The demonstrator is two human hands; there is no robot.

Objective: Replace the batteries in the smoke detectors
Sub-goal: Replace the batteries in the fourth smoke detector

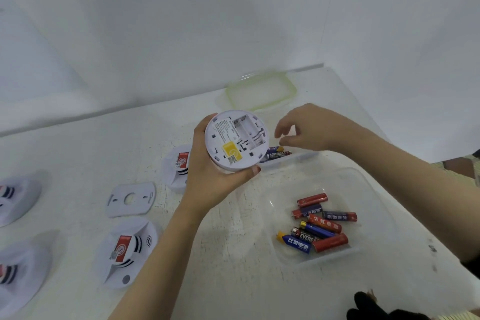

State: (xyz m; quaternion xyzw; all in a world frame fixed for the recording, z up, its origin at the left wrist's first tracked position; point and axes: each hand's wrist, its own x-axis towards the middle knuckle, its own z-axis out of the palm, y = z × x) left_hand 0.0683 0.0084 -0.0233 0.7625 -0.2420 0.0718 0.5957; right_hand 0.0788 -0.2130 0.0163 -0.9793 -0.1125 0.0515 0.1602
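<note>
My left hand [210,179] grips a round white smoke detector [235,141], turned back side up above the table. Its battery bay shows no batteries, and a yellow sticker sits below the bay. My right hand [309,128] hovers just right of the detector with fingers spread and nothing in it, over a clear box [298,157] holding a few batteries [276,153]. A second clear tray [363,189] nearer to me holds several batteries [322,226] in red, blue and black.
A detached white mounting plate [131,200] lies left of my forearm. Other smoke detectors rest on the white table: one [176,167] behind my left hand, one [127,249] in front, two [15,197] [18,270] at the left edge. A green-rimmed lid [261,91] lies by the wall.
</note>
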